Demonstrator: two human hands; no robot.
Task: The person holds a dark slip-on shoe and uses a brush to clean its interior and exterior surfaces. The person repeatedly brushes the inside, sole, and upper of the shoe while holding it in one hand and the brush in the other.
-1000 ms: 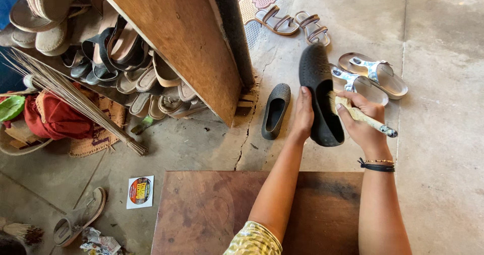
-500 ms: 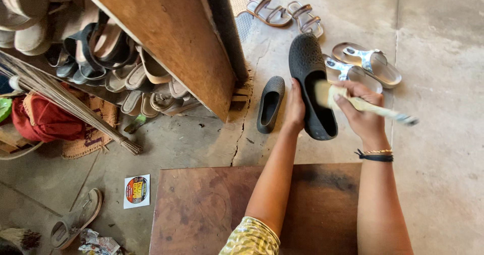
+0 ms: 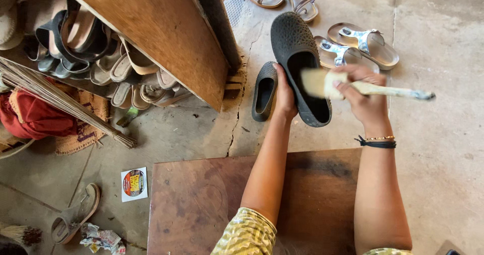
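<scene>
Black slip-on shoe (image 3: pixel 297 58) sits gripped along its side by the left hand (image 3: pixel 284 94), just above the middle of the frame, opening upward. Fingers of the right hand (image 3: pixel 364 97) are closed round a pale brush (image 3: pixel 353 86), its bristles over the opening. Brushing looks midway, though I can't tell how much dust remains. Its matching shoe (image 3: pixel 264 90) lies beside it on the cracked concrete floor (image 3: pixel 438 149), untouched, with silver sandals (image 3: pixel 360 45) behind.
</scene>
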